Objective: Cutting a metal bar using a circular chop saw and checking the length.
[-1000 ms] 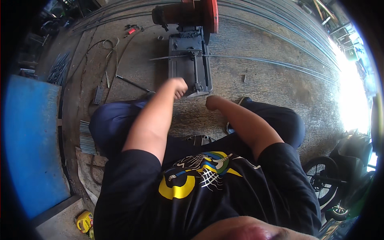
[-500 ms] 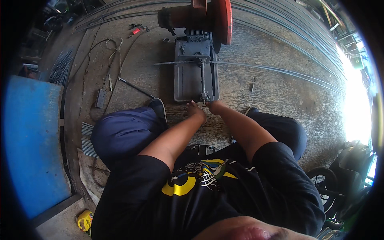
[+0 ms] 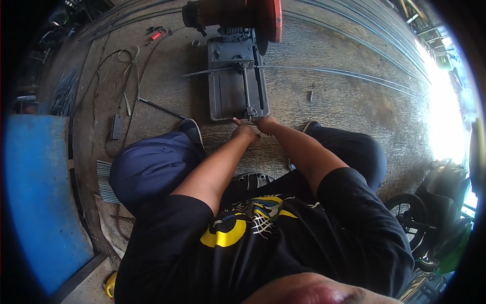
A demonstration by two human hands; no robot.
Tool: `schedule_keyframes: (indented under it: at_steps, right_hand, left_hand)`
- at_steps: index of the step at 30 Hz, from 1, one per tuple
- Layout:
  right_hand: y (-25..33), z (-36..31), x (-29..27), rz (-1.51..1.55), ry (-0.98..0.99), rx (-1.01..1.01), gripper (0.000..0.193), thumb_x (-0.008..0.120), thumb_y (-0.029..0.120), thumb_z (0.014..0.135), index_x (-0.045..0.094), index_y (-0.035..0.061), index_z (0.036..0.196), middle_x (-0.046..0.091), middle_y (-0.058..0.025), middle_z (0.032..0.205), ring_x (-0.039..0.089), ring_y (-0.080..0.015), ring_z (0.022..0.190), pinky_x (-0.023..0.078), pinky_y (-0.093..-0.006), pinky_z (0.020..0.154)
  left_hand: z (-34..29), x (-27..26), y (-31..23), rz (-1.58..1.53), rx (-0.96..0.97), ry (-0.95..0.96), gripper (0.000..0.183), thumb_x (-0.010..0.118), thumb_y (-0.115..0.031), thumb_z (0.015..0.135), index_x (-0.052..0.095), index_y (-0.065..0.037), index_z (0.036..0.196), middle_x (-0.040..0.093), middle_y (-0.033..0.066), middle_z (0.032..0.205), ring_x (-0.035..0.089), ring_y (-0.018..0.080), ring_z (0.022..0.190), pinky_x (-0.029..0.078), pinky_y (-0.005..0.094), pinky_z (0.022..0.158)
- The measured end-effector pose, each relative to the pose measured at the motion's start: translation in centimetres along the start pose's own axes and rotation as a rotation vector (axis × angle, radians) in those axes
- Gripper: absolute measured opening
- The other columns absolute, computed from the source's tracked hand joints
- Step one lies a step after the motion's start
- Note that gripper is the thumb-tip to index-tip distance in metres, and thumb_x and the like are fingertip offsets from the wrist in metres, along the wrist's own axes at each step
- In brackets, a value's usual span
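A cut-off saw with an orange-red motor and blade guard (image 3: 273, 23) stands on a grey metal base (image 3: 220, 96) in front of me. Thin metal rods (image 3: 329, 72) lie crosswise in its vise, a short end sticking out left. The vise screw (image 3: 247, 91) runs toward me to a crank handle at the base's near edge. My right hand (image 3: 265, 124) is closed at this handle, its fingers partly hidden. Just left of it, my left hand (image 3: 245, 133) has a finger stretched toward the handle and its thumb apart, with nothing visible in it.
Long metal rods (image 3: 354, 38) stretch across the floor behind the saw. To the left lie a cable (image 3: 132, 63), a power strip (image 3: 117, 126), a dark bar (image 3: 162, 108) and a blue panel (image 3: 38, 187). A small pin (image 3: 311, 95) lies right; a motorbike (image 3: 425, 213) stands lower right.
The whole view has shifted, so the saw appears higher and farther left. My left hand has turned slightly at the crank, one finger now more extended; my right hand stays beside the handle.
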State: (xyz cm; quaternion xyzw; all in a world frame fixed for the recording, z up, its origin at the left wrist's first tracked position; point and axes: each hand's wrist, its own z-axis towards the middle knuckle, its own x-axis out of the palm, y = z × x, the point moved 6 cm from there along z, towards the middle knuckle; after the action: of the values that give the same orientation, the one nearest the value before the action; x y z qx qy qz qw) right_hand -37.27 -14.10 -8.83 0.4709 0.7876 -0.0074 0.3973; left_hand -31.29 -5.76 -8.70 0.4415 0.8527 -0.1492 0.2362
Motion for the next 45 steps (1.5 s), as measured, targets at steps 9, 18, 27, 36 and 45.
schedule_keyframes:
  at_steps: [9,18,27,36,45]
  right_hand:
    - [-4.7,2.3,2.3,0.329,-0.009,0.107,0.061,0.045,0.056,0.091,0.061,0.0016,0.114,0.067,-0.0188,0.087,0.068,-0.0297,0.081,0.054,-0.0402,0.068]
    - [-2.6,2.0,2.1,0.035,-0.116,-0.088,0.062,0.031,0.054,0.096,0.06,0.0047,0.119,0.057,-0.024,0.121,0.052,-0.0373,0.117,0.04,-0.0438,0.098]
    - [-2.8,0.7,1.1,0.172,-0.186,0.04,0.057,0.042,0.055,0.092,0.064,0.0079,0.114,0.061,-0.0219,0.116,0.057,-0.0359,0.111,0.044,-0.0434,0.094]
    - [2.5,-1.4,0.5,0.031,-0.15,-0.176,0.059,0.062,0.053,0.08,0.066,-0.0007,0.104,0.062,-0.0245,0.11,0.06,-0.0373,0.104,0.047,-0.0429,0.089]
    - [-6.4,-1.7,-0.4,-0.507,0.099,-0.101,0.038,0.05,0.031,0.087,0.067,-0.0004,0.099,0.064,-0.0215,0.108,0.063,-0.0346,0.1,0.05,-0.0425,0.084]
  left_hand:
    - [-4.7,-3.7,-1.7,0.037,-0.035,-0.112,0.084,0.061,-0.034,0.082,0.019,-0.003,0.147,0.002,0.0199,0.155,0.02,0.0338,0.141,0.024,0.0463,0.113]
    - [-1.5,-1.7,-0.8,-0.032,-0.025,-0.018,0.085,0.058,-0.034,0.082,0.014,-0.002,0.147,-0.001,0.0195,0.155,0.009,0.038,0.142,0.032,0.0503,0.108]
    - [2.9,0.0,-1.2,0.082,0.077,-0.032,0.089,0.051,-0.051,0.079,0.018,-0.008,0.148,0.013,0.03,0.149,0.011,0.0425,0.14,0.004,0.0484,0.116]
    - [12.5,11.2,-2.4,-0.064,0.558,-0.285,0.063,0.049,-0.039,0.085,0.044,-0.003,0.136,0.049,0.019,0.134,0.048,0.028,0.123,0.036,0.0365,0.104]
    - [-4.7,1.2,-0.1,-0.115,0.293,-0.475,0.049,0.05,-0.027,0.087,0.05,-0.002,0.129,0.061,0.0246,0.112,0.063,0.0354,0.099,0.05,0.0448,0.085]
